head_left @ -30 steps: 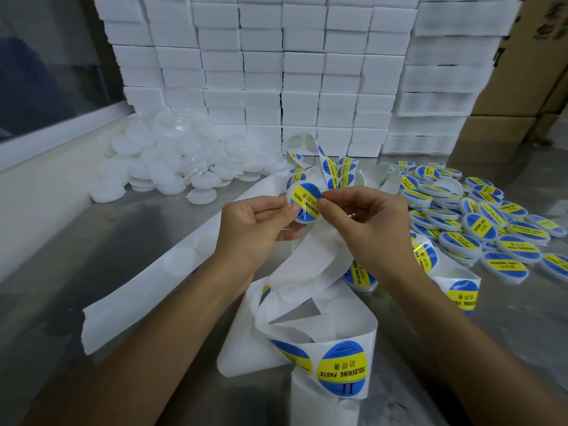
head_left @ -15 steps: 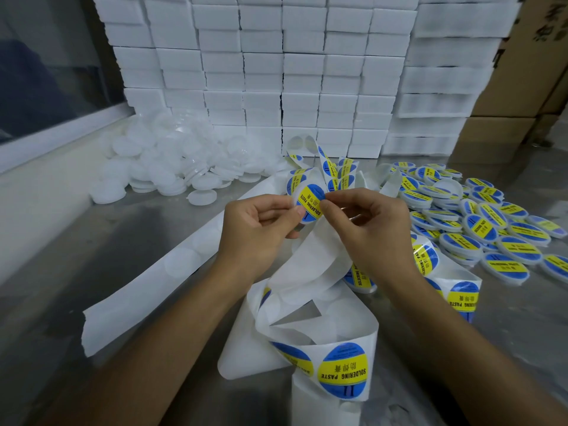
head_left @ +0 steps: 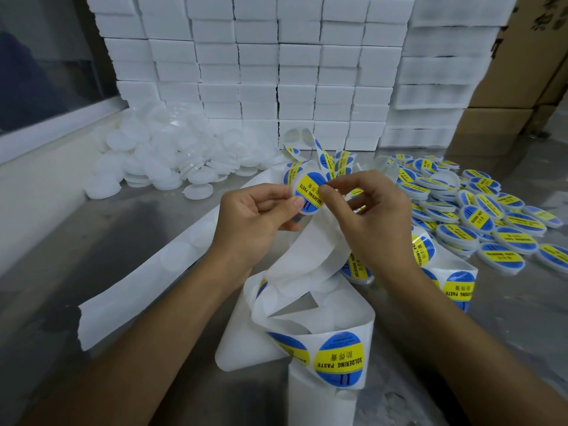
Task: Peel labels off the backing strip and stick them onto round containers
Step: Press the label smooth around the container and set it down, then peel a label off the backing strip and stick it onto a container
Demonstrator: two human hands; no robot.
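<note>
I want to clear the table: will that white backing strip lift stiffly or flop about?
The backing strip probably flops: it already curls into loops under the hands. It looks thin and light, so a push would likely slide it across the table.

White foam blocks (head_left: 276, 66); cardboard boxes (head_left: 522, 72)

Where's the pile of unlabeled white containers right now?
In the head view, the unlabeled white containers are heaped at the far left of the metal table, against the stacked white boxes, well left of the labeled containers.
</note>
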